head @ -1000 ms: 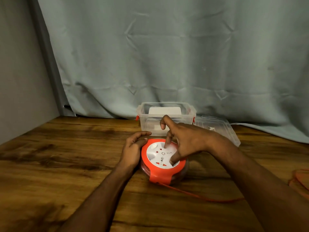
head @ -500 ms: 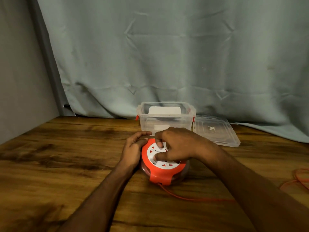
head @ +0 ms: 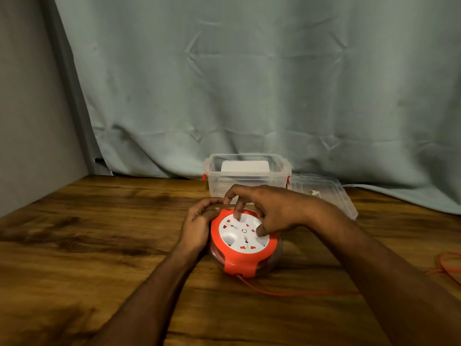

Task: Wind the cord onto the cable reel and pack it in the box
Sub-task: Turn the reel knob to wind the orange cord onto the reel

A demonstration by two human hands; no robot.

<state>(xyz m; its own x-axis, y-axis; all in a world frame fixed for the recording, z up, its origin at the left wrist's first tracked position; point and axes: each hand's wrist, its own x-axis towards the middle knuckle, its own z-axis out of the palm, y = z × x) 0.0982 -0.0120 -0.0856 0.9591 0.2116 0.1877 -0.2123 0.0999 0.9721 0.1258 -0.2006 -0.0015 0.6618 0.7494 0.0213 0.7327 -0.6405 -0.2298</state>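
An orange cable reel [head: 239,264] with a white socket face [head: 233,237] lies flat on the wooden table [head: 112,245]. My left hand [head: 198,226] grips the reel's left rim, fingers curled over its edge. Over the face arches my right hand [head: 274,211], a fingertip and the thumb pressing on the white disc. The thin orange cord [head: 287,292] leaves the reel's front and runs right, passing under my right forearm. Loose loops of the cord [head: 449,267] lie at the right edge. Just behind the reel stands the clear plastic box [head: 214,181], without its lid.
The box's clear lid [head: 324,193] lies flat to the right of it. A white object [head: 245,167] sits inside the box. A grey-green curtain [head: 249,83] hangs behind the table, and a wall [head: 30,108] closes the left side.
My right hand has swept round on the white face, turning the disc. The cord on the table has shifted and the loose loops at the right have drawn in. My left hand stayed put.
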